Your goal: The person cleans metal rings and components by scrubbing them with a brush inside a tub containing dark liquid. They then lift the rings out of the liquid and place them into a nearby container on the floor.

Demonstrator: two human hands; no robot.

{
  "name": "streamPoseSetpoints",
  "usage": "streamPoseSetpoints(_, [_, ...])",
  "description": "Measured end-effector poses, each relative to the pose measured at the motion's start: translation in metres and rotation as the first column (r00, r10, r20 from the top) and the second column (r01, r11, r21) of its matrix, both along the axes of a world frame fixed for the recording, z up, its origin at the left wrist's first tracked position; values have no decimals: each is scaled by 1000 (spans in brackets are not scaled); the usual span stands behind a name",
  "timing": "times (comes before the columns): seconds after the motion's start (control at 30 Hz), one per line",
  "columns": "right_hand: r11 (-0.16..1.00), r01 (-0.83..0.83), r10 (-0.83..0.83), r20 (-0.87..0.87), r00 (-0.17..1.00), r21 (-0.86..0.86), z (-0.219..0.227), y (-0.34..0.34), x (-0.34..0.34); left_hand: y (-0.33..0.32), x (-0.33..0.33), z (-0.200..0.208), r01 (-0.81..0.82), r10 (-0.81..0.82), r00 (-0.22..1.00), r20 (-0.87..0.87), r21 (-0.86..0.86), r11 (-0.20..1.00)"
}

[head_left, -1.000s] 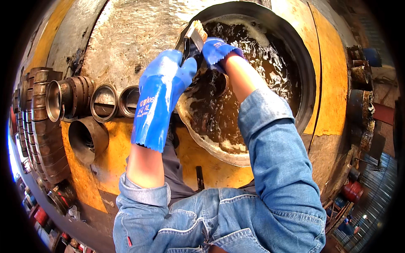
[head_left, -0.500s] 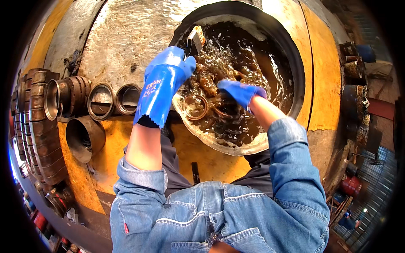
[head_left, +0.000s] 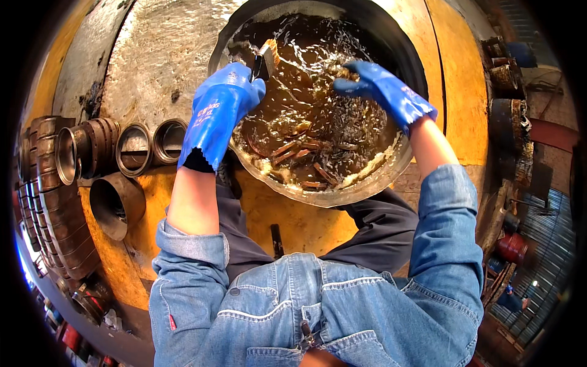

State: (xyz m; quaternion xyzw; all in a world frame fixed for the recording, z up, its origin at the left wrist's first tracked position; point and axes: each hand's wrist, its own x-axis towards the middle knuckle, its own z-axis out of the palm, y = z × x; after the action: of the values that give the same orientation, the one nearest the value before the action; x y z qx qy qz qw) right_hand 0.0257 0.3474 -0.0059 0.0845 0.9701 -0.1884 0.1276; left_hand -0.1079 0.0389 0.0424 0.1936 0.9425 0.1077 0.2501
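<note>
A wide round metal basin (head_left: 416, 79) of churning brown liquid (head_left: 293, 110) is in front of me. My left hand (head_left: 229, 92), in a long blue rubber glove, is closed at the basin's left rim around a brush (head_left: 265, 60) with a dark ferrule and pale yellowish bristles. Its handle is hidden in the glove. My right hand (head_left: 373, 85), gloved the same way, is over the liquid at the basin's right side. Its thumb and fingers are apart, with brownish splash between them. Several brownish rings (head_left: 290, 151) lie partly sunk near the basin's front edge.
Left of the basin stand metal rings (head_left: 134, 150) in a row and a wider open cylinder (head_left: 117, 205). Stacked ribbed metal cylinders (head_left: 61, 214) are at the far left. A worn metal plate (head_left: 165, 67) lies behind them. Dark drums (head_left: 509, 137) stand at the right.
My right hand has moved up and to the right, away from the rings near the front. Those rings now show more plainly. My left hand still grips the brush.
</note>
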Motion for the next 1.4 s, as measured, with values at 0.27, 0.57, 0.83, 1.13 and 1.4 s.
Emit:
streamPoseSetpoints(0.27, [533, 764, -707, 304, 639, -364, -64, 58, 8, 3, -1, 12, 9, 4, 995, 105, -119, 993])
streamPoseSetpoints(0.57, [563, 826, -709, 517, 479, 7, -61, 65, 47, -2, -1, 10, -28, 39, 996, 74, -148, 989])
streamPoseSetpoints(0.83, [925, 192, -352, 544, 762, 329, -17, 39, 102, -6, -1, 21, -10, 12, 997, 74, -28, 1000])
streamPoseSetpoints(1.13, [995, -40, 69, 344, 936, -93, -61, 12, 143, -26, -5, 23, 1, -5, 991, 137, 36, 999])
streamPoseSetpoints(1.4, [978, -207, 196, 230, 953, 22, -58, -35, 150, -36, -14, 21, -12, 5, 987, 159, 46, 999])
